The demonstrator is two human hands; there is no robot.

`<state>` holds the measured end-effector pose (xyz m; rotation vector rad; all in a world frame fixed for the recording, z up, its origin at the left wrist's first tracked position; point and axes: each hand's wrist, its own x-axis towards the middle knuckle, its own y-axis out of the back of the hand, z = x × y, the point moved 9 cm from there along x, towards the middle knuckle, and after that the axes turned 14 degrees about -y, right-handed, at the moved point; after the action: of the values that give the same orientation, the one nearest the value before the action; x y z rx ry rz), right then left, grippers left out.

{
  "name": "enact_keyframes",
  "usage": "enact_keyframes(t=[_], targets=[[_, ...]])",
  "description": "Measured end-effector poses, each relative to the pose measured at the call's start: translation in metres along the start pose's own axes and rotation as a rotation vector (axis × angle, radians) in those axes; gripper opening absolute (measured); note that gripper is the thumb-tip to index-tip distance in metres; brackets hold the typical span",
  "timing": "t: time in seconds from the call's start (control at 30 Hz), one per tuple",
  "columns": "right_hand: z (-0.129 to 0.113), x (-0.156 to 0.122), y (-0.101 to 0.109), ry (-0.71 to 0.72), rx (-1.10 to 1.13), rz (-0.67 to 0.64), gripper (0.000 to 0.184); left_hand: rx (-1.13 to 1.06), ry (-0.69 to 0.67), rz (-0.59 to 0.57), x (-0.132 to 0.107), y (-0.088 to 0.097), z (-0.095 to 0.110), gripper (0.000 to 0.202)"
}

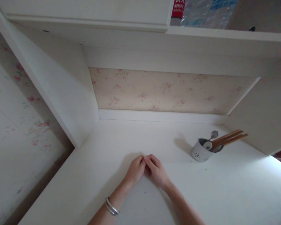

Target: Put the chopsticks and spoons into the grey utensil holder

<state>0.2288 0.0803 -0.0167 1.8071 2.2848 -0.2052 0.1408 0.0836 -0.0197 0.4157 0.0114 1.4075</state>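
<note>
My left hand [136, 170] and my right hand [155, 171] rest together on the white tabletop [112, 147]. Both have curled, closed fingers, and they touch each other at the thumbs and fingertips. No object shows in or between them, though the undersides of the fingers are hidden. Two silver bangles [111, 207] circle my left wrist. Off to the right of my hands stands a white perforated utensil holder [200, 152]. It contains wooden chopsticks [228, 139], a metal spoon [214, 134] and a piece with a round white end [207, 145].
A white side panel [61, 81] rises at the left, with another panel [259, 115] at the right. Overhead, a white cabinet shelf [178, 40] holds plastic bottles [196, 12], one red-labelled. Floral wallpaper [154, 90] covers the back.
</note>
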Motion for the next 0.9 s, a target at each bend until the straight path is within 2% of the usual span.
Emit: enact_keyframes(t=[0.9], targets=[[-0.0013,-0.0023,0.0013,0.011,-0.029,0.011,0.043,-0.036,0.021,-0.014,-0.0011,-0.0007,0.0059,0.038]])
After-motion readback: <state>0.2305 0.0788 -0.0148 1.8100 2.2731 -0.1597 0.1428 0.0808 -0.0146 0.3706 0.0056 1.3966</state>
